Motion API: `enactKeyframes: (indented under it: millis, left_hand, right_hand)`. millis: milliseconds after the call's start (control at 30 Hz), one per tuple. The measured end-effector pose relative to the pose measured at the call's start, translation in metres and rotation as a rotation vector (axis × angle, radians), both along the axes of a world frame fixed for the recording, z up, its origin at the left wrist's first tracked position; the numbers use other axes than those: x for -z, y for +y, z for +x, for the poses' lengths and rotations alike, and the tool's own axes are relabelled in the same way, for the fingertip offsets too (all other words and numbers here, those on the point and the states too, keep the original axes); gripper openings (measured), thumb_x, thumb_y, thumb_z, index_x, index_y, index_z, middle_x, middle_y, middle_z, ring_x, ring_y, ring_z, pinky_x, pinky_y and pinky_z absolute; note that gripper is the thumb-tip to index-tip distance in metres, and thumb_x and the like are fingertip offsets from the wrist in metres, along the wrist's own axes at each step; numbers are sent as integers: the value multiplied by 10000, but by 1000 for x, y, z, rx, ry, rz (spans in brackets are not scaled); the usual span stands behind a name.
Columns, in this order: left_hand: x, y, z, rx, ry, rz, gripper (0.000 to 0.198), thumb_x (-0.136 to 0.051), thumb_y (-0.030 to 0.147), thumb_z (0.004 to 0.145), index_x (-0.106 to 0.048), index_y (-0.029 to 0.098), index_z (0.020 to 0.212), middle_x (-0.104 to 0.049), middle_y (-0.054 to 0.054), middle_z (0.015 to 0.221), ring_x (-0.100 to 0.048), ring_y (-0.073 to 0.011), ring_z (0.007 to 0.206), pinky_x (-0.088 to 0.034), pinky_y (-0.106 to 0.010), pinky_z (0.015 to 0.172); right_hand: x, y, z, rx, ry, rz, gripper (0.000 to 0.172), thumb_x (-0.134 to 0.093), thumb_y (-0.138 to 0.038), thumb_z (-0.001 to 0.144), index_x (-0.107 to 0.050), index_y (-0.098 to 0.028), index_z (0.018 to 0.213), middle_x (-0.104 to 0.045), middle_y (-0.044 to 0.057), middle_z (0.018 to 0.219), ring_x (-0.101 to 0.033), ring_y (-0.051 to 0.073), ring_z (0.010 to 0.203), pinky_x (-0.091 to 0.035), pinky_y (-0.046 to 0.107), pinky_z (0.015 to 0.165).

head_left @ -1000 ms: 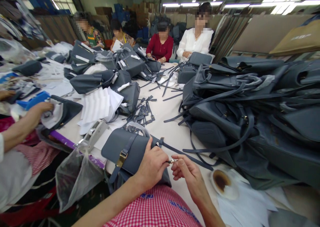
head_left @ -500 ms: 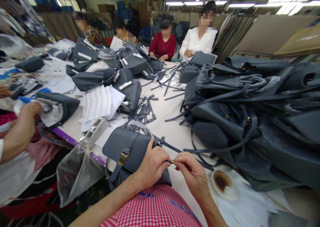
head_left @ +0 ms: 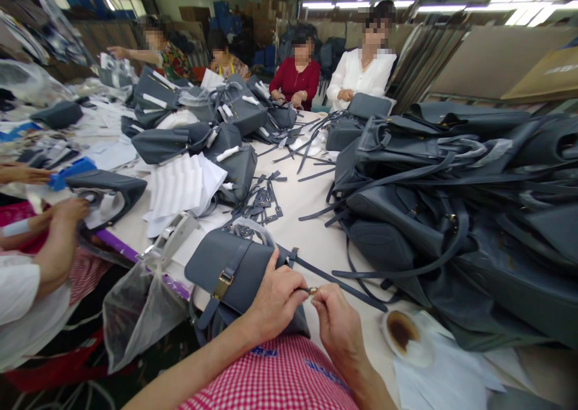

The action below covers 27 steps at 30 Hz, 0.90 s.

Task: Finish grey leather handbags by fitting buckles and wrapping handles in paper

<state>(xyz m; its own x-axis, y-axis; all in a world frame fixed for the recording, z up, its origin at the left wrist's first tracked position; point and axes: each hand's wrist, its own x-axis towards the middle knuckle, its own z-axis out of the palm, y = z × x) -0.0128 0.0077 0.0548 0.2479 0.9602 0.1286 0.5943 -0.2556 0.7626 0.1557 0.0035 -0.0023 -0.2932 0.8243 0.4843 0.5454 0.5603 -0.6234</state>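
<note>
A dark grey-blue leather handbag [head_left: 253,258] with a gold buckle [head_left: 222,285] on its flap strap lies before me at the table edge, against my checked apron. Resting over the bag's right side, my left hand [head_left: 279,295] pinches a thin dark leather strap end, its index finger stretched up along the bag. A small brass fitting [head_left: 312,291] pokes out from that strap end. The thumb and curled fingers of my right hand [head_left: 336,316] close on the fitting from the right. Fingertips partly hide the strap.
Stacked handbags [head_left: 406,217] fill the right side. A bowl of brown liquid [head_left: 401,329] stands on paper at lower right. Loose buckled straps [head_left: 262,199], white sheets [head_left: 174,184] and a clamp-like metal tool [head_left: 169,238] lie beyond. A neighbour's hand [head_left: 74,210] works at left.
My right hand has turned at the wrist, its fingers curling tighter at the fitting. My left hand stays put. The left neighbour's hand shifted right; a far-left co-worker's arm now reaches out.
</note>
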Motion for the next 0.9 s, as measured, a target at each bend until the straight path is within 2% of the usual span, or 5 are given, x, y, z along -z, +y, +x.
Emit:
enactKeyframes:
  millis: [267, 500, 633, 733, 900]
  left_hand:
    - [-7, 7, 0, -17, -61, -82, 184, -502, 157, 860, -544, 201, 687, -591, 43, 704, -585, -134, 785, -38, -488, 1210]
    - [-5, 6, -3, -18, -69, -78, 138, -562, 165, 846, -584, 198, 714, -610, 42, 722, -594, -132, 798, -16, -487, 1208]
    - [-5, 5, -3, -6, -92, -73, 105, -596, 161, 831, -610, 205, 737, -656, 34, 752, -616, -146, 823, 3, -500, 1207]
    - [-6, 1, -3, -35, -159, -58, 94, -595, 118, 807, -629, 205, 812, -688, 23, 821, -635, -152, 858, -4, -495, 1212]
    - [-14, -7, -14, -170, -382, -36, 308, -615, 134, 774, -622, 184, 1078, -676, -56, 1075, -620, -199, 1028, -416, -379, 1046]
  right_hand:
    - [28, -5, 15, 72, -316, -121, 397, -333, -373, 1015, -524, -223, 700, -577, -11, 611, -566, 133, 511, -361, 254, 509]
    - [0, 6, 23, 244, -57, -472, 412, -441, -554, 925, -635, -217, 788, -691, 40, 681, -671, 210, 664, -496, 309, 654]
    - [-27, 18, 13, 1, 276, -688, 432, -472, -551, 916, -669, -191, 1050, -746, 81, 953, -702, 217, 851, -555, 297, 701]
    - [-35, 23, 6, -142, 145, -625, 319, -574, -474, 880, -699, -218, 1021, -747, 40, 871, -695, 191, 746, -547, 270, 684]
    - [-31, 18, 3, -107, -6, -344, 296, -496, -428, 927, -640, -229, 761, -635, -11, 613, -606, 149, 543, -461, 230, 542]
